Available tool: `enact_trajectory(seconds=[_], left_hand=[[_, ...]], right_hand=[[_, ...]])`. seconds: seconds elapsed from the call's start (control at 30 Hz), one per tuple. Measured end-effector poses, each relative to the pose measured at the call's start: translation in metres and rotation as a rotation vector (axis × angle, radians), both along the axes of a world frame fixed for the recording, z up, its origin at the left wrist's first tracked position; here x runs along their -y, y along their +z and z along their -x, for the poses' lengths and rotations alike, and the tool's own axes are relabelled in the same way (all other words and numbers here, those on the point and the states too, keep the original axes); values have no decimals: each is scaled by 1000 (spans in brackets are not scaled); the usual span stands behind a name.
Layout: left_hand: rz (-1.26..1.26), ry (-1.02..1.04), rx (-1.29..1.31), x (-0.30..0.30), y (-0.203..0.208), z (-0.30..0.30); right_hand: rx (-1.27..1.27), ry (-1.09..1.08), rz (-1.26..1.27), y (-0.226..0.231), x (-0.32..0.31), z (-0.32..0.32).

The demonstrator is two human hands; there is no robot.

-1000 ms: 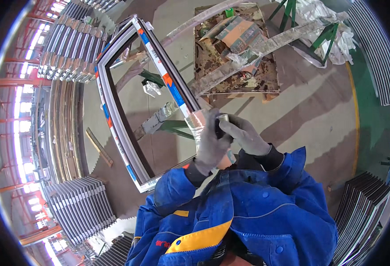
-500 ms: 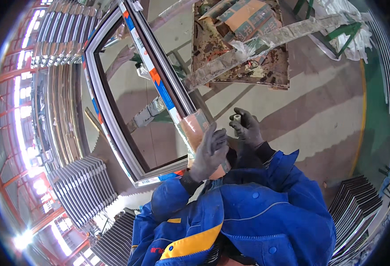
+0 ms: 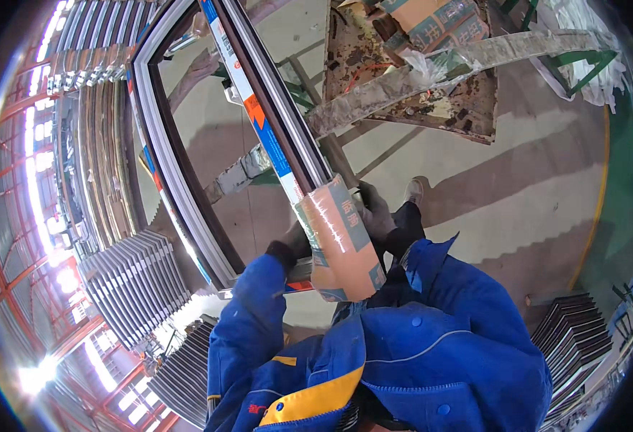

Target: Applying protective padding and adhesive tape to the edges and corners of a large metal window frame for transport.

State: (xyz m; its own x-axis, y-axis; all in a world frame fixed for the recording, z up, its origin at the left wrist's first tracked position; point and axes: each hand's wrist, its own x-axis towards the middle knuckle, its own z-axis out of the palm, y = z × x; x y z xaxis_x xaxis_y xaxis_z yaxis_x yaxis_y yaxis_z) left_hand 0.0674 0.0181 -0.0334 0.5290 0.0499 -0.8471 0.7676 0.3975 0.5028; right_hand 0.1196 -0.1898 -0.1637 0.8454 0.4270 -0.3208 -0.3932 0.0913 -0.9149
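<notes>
A rectangular window frame [image 3: 255,119], dark brown and white with blue, red and white film strips, stretches away in front of me. Printed brown cardboard [image 3: 345,245] wraps its near right corner, with clear tape shining on it. My left hand [image 3: 298,241], in a grey glove, reaches inside the frame at the cardboard's left edge; its fingers are hidden beneath. Against the cardboard's right edge, my gloved right hand [image 3: 376,210] has its fingers curled, partly out of sight. What it holds, if anything, does not show.
A wrapped support bar [image 3: 367,97] crosses under the frame toward a green stand [image 3: 582,68]. Behind it sits a rusty board [image 3: 460,122] with cardboard pieces. Stacked profiles [image 3: 133,288] stand at left, more dark ones [image 3: 572,345] at lower right. My shoe [image 3: 414,189] shows on the floor.
My left hand has gone from the cardboard's top to under its left edge. My right hand, which held a small pale roll, has moved left and down against the cardboard; the roll is hidden.
</notes>
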Motion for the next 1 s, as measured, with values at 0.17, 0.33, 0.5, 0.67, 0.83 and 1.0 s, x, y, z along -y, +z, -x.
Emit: enact_trajectory(seconds=[0.17,0.33,0.5,0.67,0.83,1.0], left_hand=[[6,-65,168,-17,-56,39],[5,-152,253,-24,-130,52],[-30,-35,151,-14,-100,17],[-74,-196,120,-55,-24,10],[8,-236,325,-68,14,44],[28,-323,474,-66,44,51]], right_hand=[[220,48,134,-20,-31,20],[83,27,124,-39,-22,32],[-440,-132,-271,-40,4,33],[-821,-291,-566,-13,37,30],[134,-252,480,65,79,48],[171,-362,452,121,77,66]])
